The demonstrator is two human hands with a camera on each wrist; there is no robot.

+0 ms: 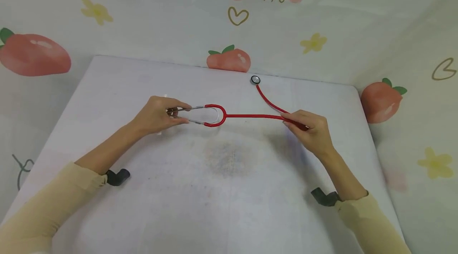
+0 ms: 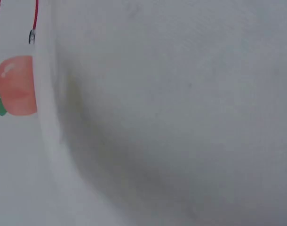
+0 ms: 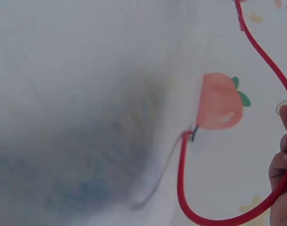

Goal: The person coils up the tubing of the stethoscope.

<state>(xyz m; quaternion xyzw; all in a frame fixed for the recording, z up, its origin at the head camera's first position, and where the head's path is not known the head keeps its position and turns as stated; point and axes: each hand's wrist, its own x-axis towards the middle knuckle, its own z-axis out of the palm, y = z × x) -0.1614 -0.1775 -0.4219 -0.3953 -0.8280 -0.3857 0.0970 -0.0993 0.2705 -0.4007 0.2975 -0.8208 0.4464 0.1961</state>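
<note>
Beige sleeves (image 1: 368, 218) fill the lower corners, black wrist pieces (image 1: 326, 197) at their cuffs, over a white counter (image 1: 214, 198). Between the two hands stretches a red stethoscope (image 1: 250, 116). The left hand (image 1: 157, 115) has a narrow grip on its metal ear tubes; the right hand (image 1: 311, 128) pinches the red tubing, which doubles back to the round chest piece (image 1: 255, 80) near the counter's far edge. Behind is a fruit-patterned wall (image 1: 161, 19).
</note>
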